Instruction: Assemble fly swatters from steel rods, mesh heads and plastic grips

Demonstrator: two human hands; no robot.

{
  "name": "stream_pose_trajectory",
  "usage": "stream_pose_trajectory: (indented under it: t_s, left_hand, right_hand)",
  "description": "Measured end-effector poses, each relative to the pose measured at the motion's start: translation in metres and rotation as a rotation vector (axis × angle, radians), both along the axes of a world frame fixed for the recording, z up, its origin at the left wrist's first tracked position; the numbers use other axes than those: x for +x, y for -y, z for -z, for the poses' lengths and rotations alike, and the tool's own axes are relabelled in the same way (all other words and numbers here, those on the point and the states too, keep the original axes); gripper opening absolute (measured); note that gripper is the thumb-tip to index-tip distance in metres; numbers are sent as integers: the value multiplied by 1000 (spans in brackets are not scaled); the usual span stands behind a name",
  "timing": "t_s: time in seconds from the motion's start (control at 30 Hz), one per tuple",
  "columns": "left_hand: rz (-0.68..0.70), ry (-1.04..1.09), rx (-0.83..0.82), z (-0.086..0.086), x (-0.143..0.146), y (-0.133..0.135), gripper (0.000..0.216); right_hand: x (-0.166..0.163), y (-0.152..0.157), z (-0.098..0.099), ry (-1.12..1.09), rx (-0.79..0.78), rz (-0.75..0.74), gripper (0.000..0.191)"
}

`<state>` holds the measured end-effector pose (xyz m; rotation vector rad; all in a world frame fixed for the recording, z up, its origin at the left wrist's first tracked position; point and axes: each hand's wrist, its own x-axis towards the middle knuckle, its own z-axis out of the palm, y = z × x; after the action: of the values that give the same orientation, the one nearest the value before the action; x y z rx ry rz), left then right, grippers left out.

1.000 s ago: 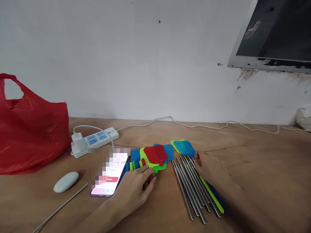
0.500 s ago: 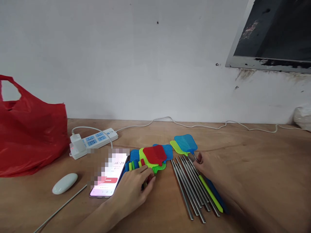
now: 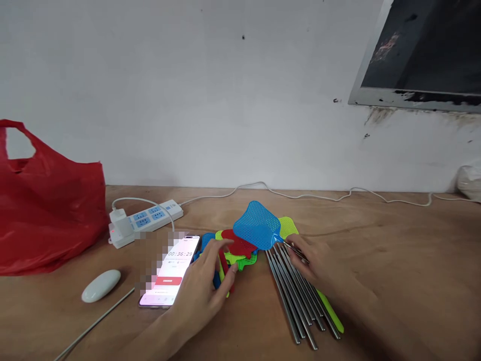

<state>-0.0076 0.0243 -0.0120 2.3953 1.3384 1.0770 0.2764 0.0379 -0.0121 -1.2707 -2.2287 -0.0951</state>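
A wooden table (image 3: 394, 240) spans the view, with a red bag (image 3: 52, 215) at its left end; the right hand (image 3: 311, 253) is over the table's middle, thumb and fingers pinched on the thin metal shaft of a blue swatter (image 3: 257, 225); the left hand (image 3: 203, 276) lies lower and to the left, thumb and forefinger apart beside some coloured handles (image 3: 225, 265); I cannot tell whether its hidden fingers close on any.

Steel rods (image 3: 296, 296) fan out between the two hands, long axis running toward the wearer; a power strip (image 3: 165, 210) sits beyond a lit phone (image 3: 176, 268), the phone just left of the left hand.

The blue swatter's long axis slants from the right hand, the nearer one, away and leftward; its broad head points toward the left hand's side and overlaps a red swatter (image 3: 235, 243) in view; a lime swatter head (image 3: 288, 226) shows just behind the shaft; smallest, a white oval object (image 3: 100, 286) lies left of the phone.
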Motion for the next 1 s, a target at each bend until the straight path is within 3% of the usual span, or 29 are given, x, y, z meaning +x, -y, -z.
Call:
stream_pose_trajectory:
  t_s: [0.13, 0.27, 0.5, 0.6, 1.0]
  left_hand:
    - [-42, 149, -74, -3, -1, 0, 41]
    - [14, 257, -243, -3, -1, -1, 43]
    - [145, 484, -558, -2, 4, -5, 46]
    - [168, 439, -571, -3, 5, -7, 34]
    - [232, 482, -594, -6, 6, -2, 41]
  right_hand:
    - [-7, 6, -5, 108, -26, 6, 19]
    - [-12, 10, -6, 194, -46, -15, 25]
    - [-19, 10, 3, 232, 57, -77, 24]
    - [-23, 12, 6, 201, 63, -96, 23]
    - [-30, 19, 9, 150, 45, -135, 22]
